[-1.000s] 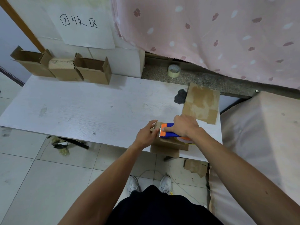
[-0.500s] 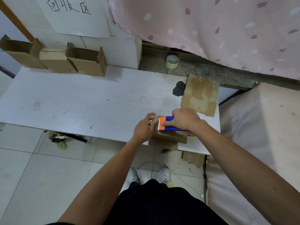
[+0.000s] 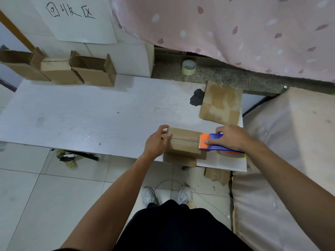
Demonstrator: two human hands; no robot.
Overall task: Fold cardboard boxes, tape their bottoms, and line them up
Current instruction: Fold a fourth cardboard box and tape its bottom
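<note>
At the near edge of the table (image 3: pixel 90 113), the box (image 3: pixel 183 140) lies bottom-up, one flap hanging over the edge. My left hand (image 3: pixel 157 140) curls round its left end, I judge to brace it against the pull of the tape dispenser (image 3: pixel 212 144). My right hand (image 3: pixel 233 138) grips that at the seam's right end. Three finished boxes (image 3: pixel 59 69) line the far wall. A flat cardboard sheet (image 3: pixel 221 104) lies just behind my right hand and might crowd it.

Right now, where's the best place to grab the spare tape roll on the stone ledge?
Come from above. The tape roll lies flat on the ledge, open core facing up, so drop a thumb into the core and pinch the wall against your fingers.
</note>
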